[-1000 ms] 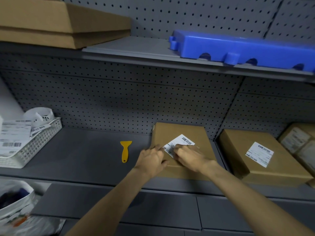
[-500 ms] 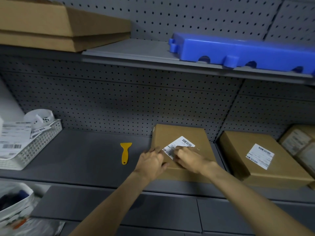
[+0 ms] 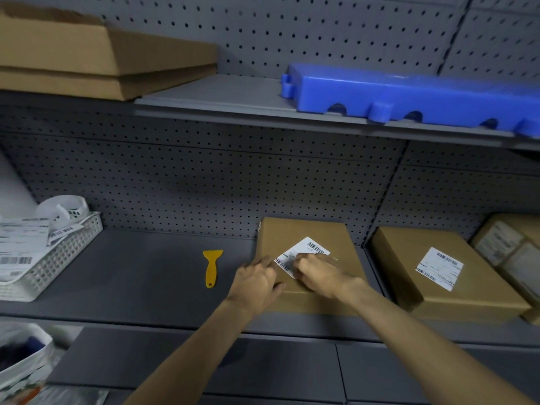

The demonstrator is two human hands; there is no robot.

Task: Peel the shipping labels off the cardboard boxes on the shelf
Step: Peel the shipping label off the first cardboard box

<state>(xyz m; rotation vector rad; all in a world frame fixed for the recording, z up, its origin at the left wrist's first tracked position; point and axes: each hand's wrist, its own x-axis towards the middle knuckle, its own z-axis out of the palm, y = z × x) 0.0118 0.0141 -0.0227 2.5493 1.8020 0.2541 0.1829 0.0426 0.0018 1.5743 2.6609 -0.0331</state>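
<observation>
While a yellow plastic scraper lies at nine o'clock of the brown cardboard box, the left hand grips its left edge; the right hand pinches the white barcoded shipping label on top.

Dim, cool indoor light with soft focus and wide-angle bending.

Light falls from above: the upper shelf is pale grey on top, and it throws a broad shadow over the pegboard beneath it. The lower shelf is dark, with soft shadows under the forearms. No glare anywhere. Shelf edges bow and slope toward the right edge. The basket near the left edge and the boxes at the right edge are smeared and unsharp.
</observation>
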